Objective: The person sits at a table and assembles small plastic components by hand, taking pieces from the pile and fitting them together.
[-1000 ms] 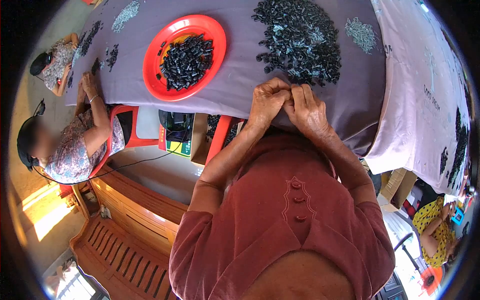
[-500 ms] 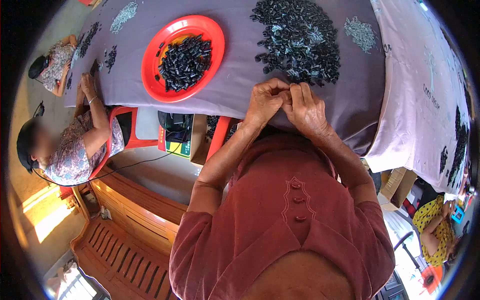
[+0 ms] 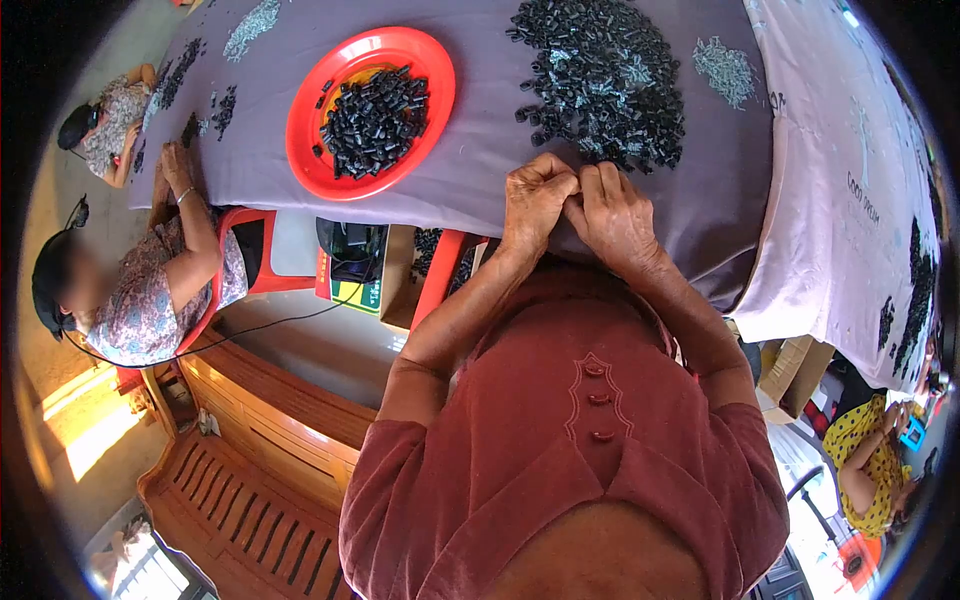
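My left hand [image 3: 538,203] and my right hand [image 3: 612,217] meet at the table's near edge, fingertips pinched together. Whatever is between the fingers is too small or hidden to make out. Just beyond them a big pile of small black pieces [image 3: 600,90] lies on the grey-purple cloth [image 3: 480,130], with some small silvery pieces on top. A heap of silvery pieces [image 3: 724,70] is to the right of the pile. To the left, a red plate [image 3: 432,110] holds many black cylindrical pieces [image 3: 372,125].
A seated person [image 3: 165,290] works at the table's left side, another person [image 3: 112,130] beyond. A third person [image 3: 868,460] in yellow is at the lower right. A wooden bench [image 3: 250,500], a red chair [image 3: 262,255] and cardboard boxes [image 3: 795,375] stand below table level.
Both hands stay together in nearly the same place, with small shifts of the fingers. The view has moved slightly.
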{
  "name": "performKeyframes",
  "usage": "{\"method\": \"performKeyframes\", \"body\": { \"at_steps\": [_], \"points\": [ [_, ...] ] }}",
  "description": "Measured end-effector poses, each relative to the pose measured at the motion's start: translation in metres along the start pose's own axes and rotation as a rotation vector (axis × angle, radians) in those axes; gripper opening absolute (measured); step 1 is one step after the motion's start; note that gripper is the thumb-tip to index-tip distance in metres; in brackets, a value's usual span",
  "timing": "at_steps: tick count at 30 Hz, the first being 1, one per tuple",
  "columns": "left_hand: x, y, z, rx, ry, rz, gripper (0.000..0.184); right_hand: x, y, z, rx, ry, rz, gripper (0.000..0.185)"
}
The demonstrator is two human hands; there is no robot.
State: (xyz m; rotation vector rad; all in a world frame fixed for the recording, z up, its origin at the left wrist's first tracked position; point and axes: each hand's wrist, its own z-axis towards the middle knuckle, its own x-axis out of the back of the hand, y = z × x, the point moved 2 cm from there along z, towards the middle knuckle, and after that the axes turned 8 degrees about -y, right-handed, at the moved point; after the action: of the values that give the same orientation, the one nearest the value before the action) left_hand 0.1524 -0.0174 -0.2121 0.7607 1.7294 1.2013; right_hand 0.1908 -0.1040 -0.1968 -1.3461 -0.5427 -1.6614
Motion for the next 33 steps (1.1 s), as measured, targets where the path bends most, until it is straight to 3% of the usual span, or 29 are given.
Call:
{"method": "performKeyframes", "body": {
  "at_steps": [7,16,33],
  "points": [
    [0.002,0.0,0.002,0.102,-0.073,0.088,0.003,0.003,0.006,0.001,0.06,-0.059,-0.042,0.022],
    [0.006,0.003,0.004,0.187,-0.142,0.05,0.005,-0.004,0.01,0.001,0.134,0.027,-0.083,0.022],
    [0.015,0.005,0.006,0.17,-0.303,0.127,0.007,-0.008,0.009,-0.002,0.097,-0.03,-0.005,0.021]
  ]
}}
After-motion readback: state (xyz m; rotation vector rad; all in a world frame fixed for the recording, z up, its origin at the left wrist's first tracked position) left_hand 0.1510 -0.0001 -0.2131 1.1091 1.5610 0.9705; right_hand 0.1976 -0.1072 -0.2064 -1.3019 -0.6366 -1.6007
